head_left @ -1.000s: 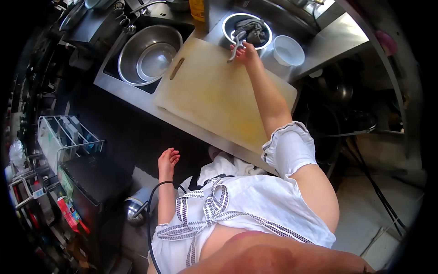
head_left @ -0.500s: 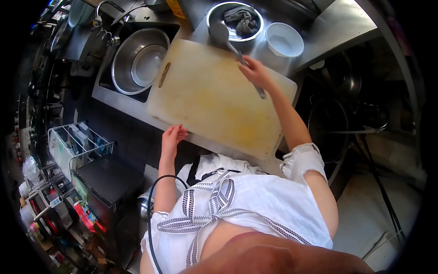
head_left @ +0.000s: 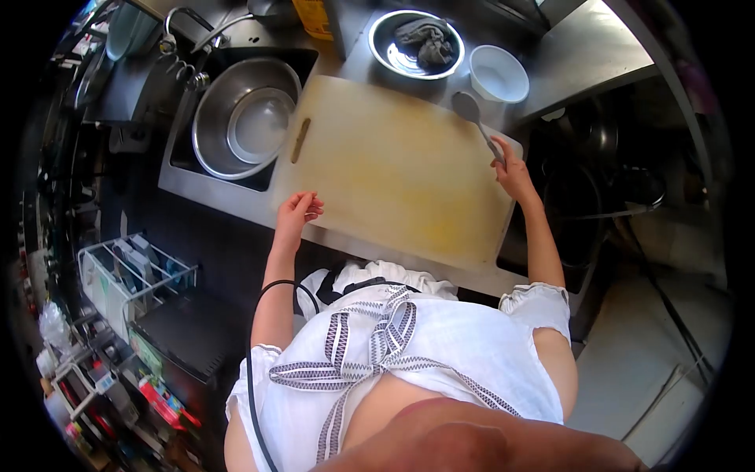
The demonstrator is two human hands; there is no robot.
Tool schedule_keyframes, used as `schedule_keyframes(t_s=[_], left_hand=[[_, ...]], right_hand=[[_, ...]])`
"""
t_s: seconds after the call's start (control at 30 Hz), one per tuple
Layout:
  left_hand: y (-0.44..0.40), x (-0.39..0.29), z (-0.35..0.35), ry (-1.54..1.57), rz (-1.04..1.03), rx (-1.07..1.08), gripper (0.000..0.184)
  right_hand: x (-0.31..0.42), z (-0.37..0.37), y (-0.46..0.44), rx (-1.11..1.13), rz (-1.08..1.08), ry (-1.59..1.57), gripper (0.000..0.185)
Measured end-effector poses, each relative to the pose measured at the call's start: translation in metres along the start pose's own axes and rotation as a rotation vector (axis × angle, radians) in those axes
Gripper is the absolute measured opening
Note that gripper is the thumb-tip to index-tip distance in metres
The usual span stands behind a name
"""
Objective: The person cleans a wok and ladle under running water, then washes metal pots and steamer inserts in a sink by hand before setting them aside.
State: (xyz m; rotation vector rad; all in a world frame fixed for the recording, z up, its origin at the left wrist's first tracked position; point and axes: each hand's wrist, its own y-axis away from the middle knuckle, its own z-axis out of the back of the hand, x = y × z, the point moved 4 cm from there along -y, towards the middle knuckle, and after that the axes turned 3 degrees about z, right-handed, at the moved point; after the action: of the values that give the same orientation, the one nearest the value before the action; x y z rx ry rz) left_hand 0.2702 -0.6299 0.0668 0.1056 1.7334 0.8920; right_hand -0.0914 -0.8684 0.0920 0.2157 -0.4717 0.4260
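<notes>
My right hand (head_left: 513,171) is closed round the handle of a grey spoon (head_left: 466,108), whose round head lies over the back right corner of the cutting board (head_left: 377,165). At the board's front left edge is my left hand (head_left: 301,208), its fingers curled together; whether it holds anything is too small to tell. Behind the board stands a steel bowl (head_left: 383,47) with a dark grey cloth (head_left: 429,41) in it. A white bowl (head_left: 499,74) is to the right of that one, near the spoon's head.
On the left, a large steel basin (head_left: 210,118) sits in the sink under a faucet (head_left: 189,17). A yellow container (head_left: 313,17) stands at the back. Dark pots are right of the counter, and a white wire rack (head_left: 141,271) is at lower left.
My right hand has drawn the spoon away from the steel bowl, to the right and toward me. My left hand has risen from beside my body to the board's front edge.
</notes>
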Motion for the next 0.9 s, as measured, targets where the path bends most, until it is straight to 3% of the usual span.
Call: schedule_keyframes(t_s=[0.07,0.1,0.13,0.2,0.23,0.3,0.43,0.47,0.53,0.57,0.63,0.67,0.73,0.9], left_hand=[[-0.008,-0.009,0.027,-0.025,-0.024,0.027,0.018],[-0.008,-0.014,0.041,-0.03,-0.021,0.009,0.018],[-0.009,-0.017,0.056,-0.04,-0.016,-0.001,0.018],[-0.013,-0.021,0.084,-0.041,-0.031,-0.01,0.018],[-0.014,-0.024,0.096,-0.046,-0.023,-0.011,0.018],[-0.022,-0.022,0.116,-0.031,-0.027,0.012,0.018],[-0.041,-0.01,0.131,-0.001,-0.032,0.087,0.019],[-0.044,-0.005,0.128,-0.004,-0.018,0.092,0.018],[-0.044,-0.001,0.113,-0.051,0.012,0.118,0.017],[-0.043,-0.001,0.103,-0.072,0.024,0.16,0.016],[-0.042,-0.004,0.085,-0.113,0.02,0.202,0.016],[-0.041,-0.008,0.075,-0.138,0.017,0.216,0.016],[-0.04,-0.015,0.06,-0.183,-0.004,0.218,0.017],[-0.042,-0.017,0.034,-0.25,-0.013,0.191,0.016]], right_hand=[[0.036,-0.011,0.004,0.261,-0.063,-0.54,0.036],[0.053,-0.015,0.002,0.306,0.022,-0.563,0.027],[0.066,-0.015,-0.001,0.267,-0.001,-0.563,0.027],[0.092,-0.011,-0.006,0.221,-0.066,-1.191,0.026],[0.101,-0.006,-0.005,0.165,-0.076,-1.188,0.026],[0.12,0.002,-0.005,0.143,-0.064,-1.53,0.03],[0.158,0.024,-0.003,0.153,-0.001,-1.679,0.028],[0.164,0.029,-0.003,0.143,0.021,-1.676,0.028],[0.171,0.04,-0.009,-0.109,0.086,-1.118,0.024],[0.176,0.042,-0.014,-0.118,0.092,-1.125,0.024],[0.178,0.046,-0.018,-0.207,-0.013,-0.555,0.018],[0.175,0.046,-0.02,-0.227,-0.025,-0.568,0.018],[0.181,0.062,-0.014,-0.543,0.299,0.135,0.015],[0.138,0.082,-0.002,-0.801,0.294,-0.084,0.009]])
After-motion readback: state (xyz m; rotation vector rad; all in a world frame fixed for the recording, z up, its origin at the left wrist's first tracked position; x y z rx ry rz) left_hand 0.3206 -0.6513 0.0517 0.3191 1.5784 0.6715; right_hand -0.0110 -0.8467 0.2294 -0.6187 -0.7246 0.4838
